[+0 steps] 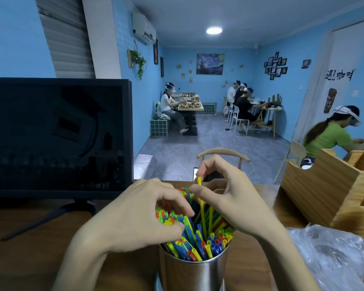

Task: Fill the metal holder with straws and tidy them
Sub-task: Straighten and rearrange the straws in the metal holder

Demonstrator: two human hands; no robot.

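Head view is showing my wooden desk [40, 248] running wide under both arms, its far edge lying just beyond my hands, with open floor behind it. On my left a dark monitor [59, 133] is standing on its splayed foot, well apart from my left arm. On my right a wooden box [324, 192] is crowding the desk's edge, and crinkled clear plastic [332, 255] is lying near my right forearm, so room is opening mostly toward me and to the left.

Close in front, the metal holder [193, 274] is standing upright, packed with coloured straws [200, 244] that are fanning outward above its rim.

My left hand [143, 215] is curling over the left bunch of straw tips, fingers bent and resting on them; I cannot tell whether any are being pinched. My right hand [229, 196] is hovering above the holder's far side, its grip narrowing to thumb and forefinger on a single yellow straw [202, 206], which is standing tilted, its lower end down among the others.
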